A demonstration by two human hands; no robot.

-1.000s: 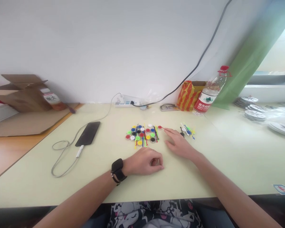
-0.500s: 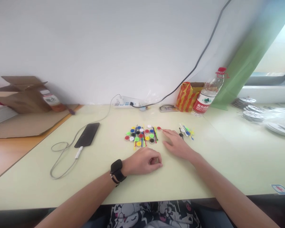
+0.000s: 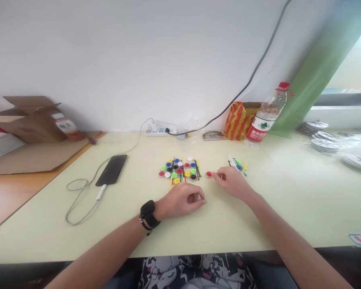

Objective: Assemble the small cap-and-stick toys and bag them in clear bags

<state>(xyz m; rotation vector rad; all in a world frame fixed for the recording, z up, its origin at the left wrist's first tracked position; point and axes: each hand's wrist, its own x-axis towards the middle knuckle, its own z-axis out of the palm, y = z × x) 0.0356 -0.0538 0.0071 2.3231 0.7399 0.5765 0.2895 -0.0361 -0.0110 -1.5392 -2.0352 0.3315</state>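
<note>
In the middle of the table lies a cluster of small round plastic pieces (image 3: 169, 169) in red, blue, green, yellow, black and white, with thin coloured arrow sticks (image 3: 197, 168) among them. My left hand (image 3: 180, 200), with a black watch at the wrist, rests just in front of the cluster. Its fingers are curled into a loose fist, and nothing shows in them. Right of the cluster, my right hand (image 3: 231, 180) pinches at the edge of a red spinner piece (image 3: 209, 174); the fingertips hide the grip. Behind that hand lie more arrow sticks (image 3: 239, 164), partly covered.
A charging phone (image 3: 111, 170) lies at the left, its cable looping over the table. Along the wall stand a power strip (image 3: 156, 132), glasses (image 3: 214, 135), a striped bag (image 3: 236, 122) and a large water bottle (image 3: 260, 126). Stacked white discs (image 3: 325, 144) are far right.
My right hand has drawn back toward me and right, and its outstretched fingers have closed into a pinch. The red spinner piece has moved the same way. My left hand stays in place.
</note>
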